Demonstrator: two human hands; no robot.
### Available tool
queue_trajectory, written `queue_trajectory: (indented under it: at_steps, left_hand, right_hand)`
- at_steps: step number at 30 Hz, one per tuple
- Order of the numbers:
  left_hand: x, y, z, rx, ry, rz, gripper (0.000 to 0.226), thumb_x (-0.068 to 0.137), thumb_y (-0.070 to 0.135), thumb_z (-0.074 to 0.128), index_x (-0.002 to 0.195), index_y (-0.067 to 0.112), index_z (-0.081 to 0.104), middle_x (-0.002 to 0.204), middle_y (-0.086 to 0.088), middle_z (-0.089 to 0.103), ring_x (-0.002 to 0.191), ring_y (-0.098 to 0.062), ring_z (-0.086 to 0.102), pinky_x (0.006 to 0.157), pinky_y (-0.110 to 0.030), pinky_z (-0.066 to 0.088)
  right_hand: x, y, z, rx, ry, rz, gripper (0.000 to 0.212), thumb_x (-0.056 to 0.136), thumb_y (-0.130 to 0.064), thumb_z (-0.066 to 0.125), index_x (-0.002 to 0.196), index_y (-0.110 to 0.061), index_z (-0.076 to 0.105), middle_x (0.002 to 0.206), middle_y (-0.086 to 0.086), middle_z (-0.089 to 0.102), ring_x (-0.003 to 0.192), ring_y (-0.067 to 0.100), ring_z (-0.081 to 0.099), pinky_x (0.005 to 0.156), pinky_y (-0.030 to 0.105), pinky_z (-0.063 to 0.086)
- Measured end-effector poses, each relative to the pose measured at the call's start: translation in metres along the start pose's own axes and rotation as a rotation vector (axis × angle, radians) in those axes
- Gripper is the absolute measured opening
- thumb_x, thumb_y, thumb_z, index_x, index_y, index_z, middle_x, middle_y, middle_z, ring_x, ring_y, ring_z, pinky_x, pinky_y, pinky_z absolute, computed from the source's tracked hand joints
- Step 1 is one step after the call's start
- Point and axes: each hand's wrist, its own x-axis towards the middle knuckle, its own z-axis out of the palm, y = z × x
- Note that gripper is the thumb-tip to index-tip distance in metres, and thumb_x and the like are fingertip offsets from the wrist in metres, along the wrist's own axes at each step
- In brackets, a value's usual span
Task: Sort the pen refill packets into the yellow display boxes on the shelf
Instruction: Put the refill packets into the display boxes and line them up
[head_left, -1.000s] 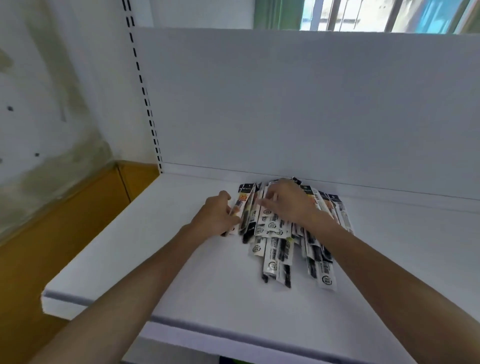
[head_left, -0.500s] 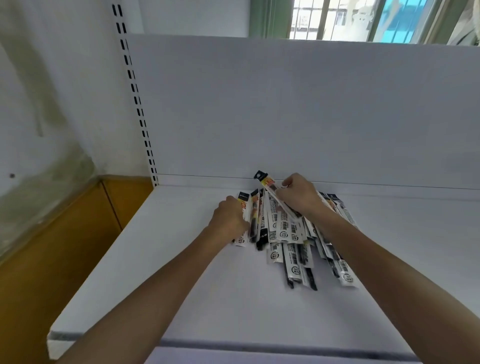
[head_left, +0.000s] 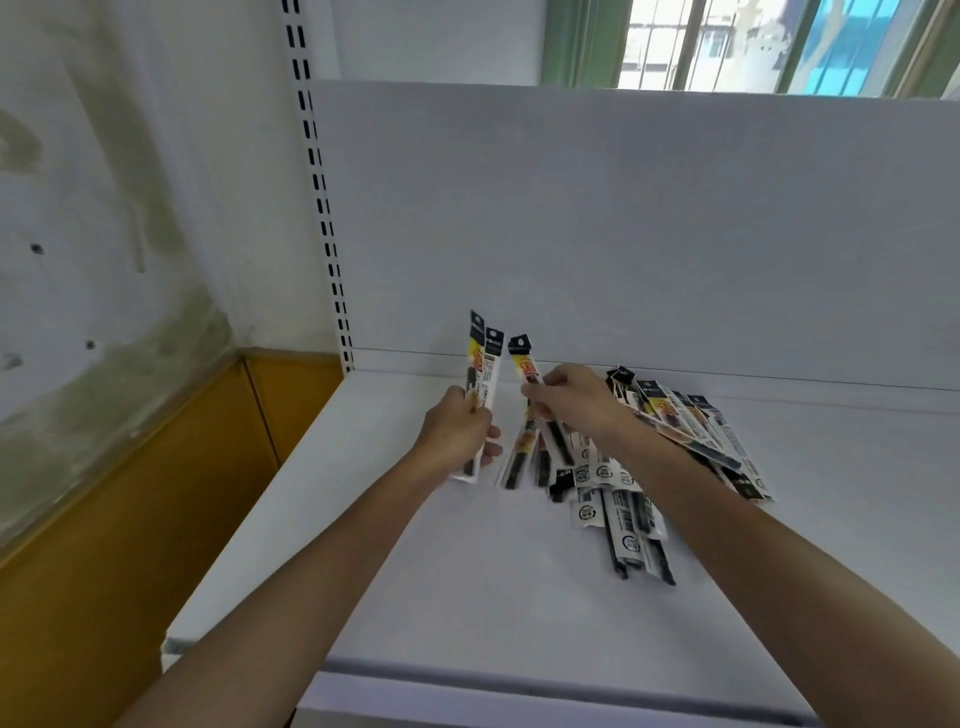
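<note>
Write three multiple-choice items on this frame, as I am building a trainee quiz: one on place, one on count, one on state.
1. Where does the pile of packets lie?
A) on the white shelf
B) on the floor
C) in a drawer

2. How many packets does the left hand hold?
A) none
B) two
C) five

3. What is the right hand doing?
A) lying flat
B) pinching one packet
C) pointing upward

Answers: A, it rests on the shelf; B, two packets stand above its fingers; B, its fingers close on one.
</note>
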Motion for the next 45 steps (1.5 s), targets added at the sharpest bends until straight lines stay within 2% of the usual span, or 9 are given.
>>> queue_trajectory:
  at_steps: [4,10,15,26,29,33,37,40,45]
  left_hand:
    - [-0.006,0.007,0.014,0.073,-0.117,0.116,0.031,0.096,0.037,0.042,0.111,0.01,0.047,0.086,-0.003,0.057,0.064,-0.011,0.052,0.058,-0.025,0.042]
    - [-0.011,0.016,0.049,0.217,-0.279,0.287,0.039,0.093,0.021,0.052,0.129,0.015,0.037,0.117,0.003,0.053,0.108,-0.014,0.051,0.088,-0.029,0.042]
    - [-0.031,0.047,0.104,0.055,-0.435,0.284,0.034,0.095,0.004,0.04,0.126,0.019,0.037,0.089,0.0,0.057,0.069,-0.011,0.06,0.06,-0.026,0.055]
    - [-0.083,0.087,0.286,-0.004,-0.755,0.211,0.016,0.099,0.02,0.038,0.087,0.015,0.047,0.062,0.0,0.04,0.034,-0.002,0.031,0.033,-0.013,0.024]
    - [-0.105,0.093,0.344,-0.02,-0.771,0.246,0.014,0.099,0.019,0.037,0.103,0.013,0.049,0.068,-0.001,0.048,0.043,-0.007,0.037,0.039,-0.018,0.03]
    - [-0.137,0.103,0.421,0.114,-0.755,0.416,0.019,0.098,0.03,0.038,0.106,0.016,0.048,0.077,-0.004,0.056,0.056,-0.016,0.054,0.05,-0.027,0.048]
    - [-0.164,0.105,0.482,0.255,-0.762,0.52,0.03,0.097,0.04,0.037,0.102,0.015,0.053,0.084,-0.005,0.06,0.071,-0.018,0.059,0.063,-0.027,0.047]
    - [-0.17,0.106,0.513,0.398,-0.737,0.575,0.04,0.095,0.046,0.038,0.077,0.013,0.053,0.077,-0.002,0.056,0.066,-0.018,0.05,0.058,-0.029,0.036]
    - [-0.159,0.107,0.552,0.488,-0.734,0.694,0.022,0.093,0.027,0.05,0.108,0.012,0.058,0.103,-0.003,0.061,0.094,-0.018,0.056,0.084,-0.031,0.046]
  right_hand:
    - [-0.01,-0.005,0.003,0.21,-0.039,-0.007,0.023,0.089,-0.024,0.06,0.073,-0.008,0.058,0.067,0.009,0.063,0.067,0.028,0.061,0.073,0.047,0.054]
    - [-0.028,0.015,-0.036,0.36,0.038,0.049,0.025,0.087,-0.028,0.063,0.092,-0.004,0.065,0.08,0.006,0.066,0.073,0.015,0.063,0.073,0.032,0.052]
    - [-0.05,0.038,-0.087,0.526,0.191,0.068,0.023,0.083,-0.037,0.066,0.088,-0.015,0.06,0.078,0.0,0.063,0.07,0.015,0.06,0.066,0.027,0.049]
    - [-0.132,0.152,-0.259,1.099,0.332,0.176,0.038,0.095,-0.037,0.037,0.108,-0.007,0.055,0.1,0.013,0.06,0.09,0.026,0.058,0.077,0.035,0.048]
    - [-0.166,0.184,-0.304,1.014,0.214,0.152,0.069,0.082,-0.061,0.043,0.115,-0.002,0.059,0.11,0.014,0.063,0.098,0.026,0.06,0.079,0.036,0.05]
    - [-0.203,0.214,-0.341,0.717,0.248,0.209,0.035,0.083,-0.04,0.061,0.098,-0.009,0.059,0.101,0.01,0.069,0.077,0.02,0.062,0.052,0.027,0.045]
    - [-0.232,0.239,-0.384,0.732,0.48,0.194,0.011,0.093,-0.016,0.053,0.089,-0.006,0.055,0.079,0.011,0.066,0.085,0.025,0.066,0.064,0.03,0.051]
    - [-0.25,0.251,-0.42,0.722,0.613,0.149,0.016,0.094,-0.014,0.05,0.078,-0.012,0.052,0.065,0.007,0.051,0.063,0.019,0.062,0.063,0.035,0.051]
    - [-0.262,0.286,-0.479,0.357,0.661,0.217,0.021,0.091,-0.028,0.057,0.078,-0.012,0.059,0.055,0.0,0.044,0.045,0.012,0.036,0.041,0.02,0.035]
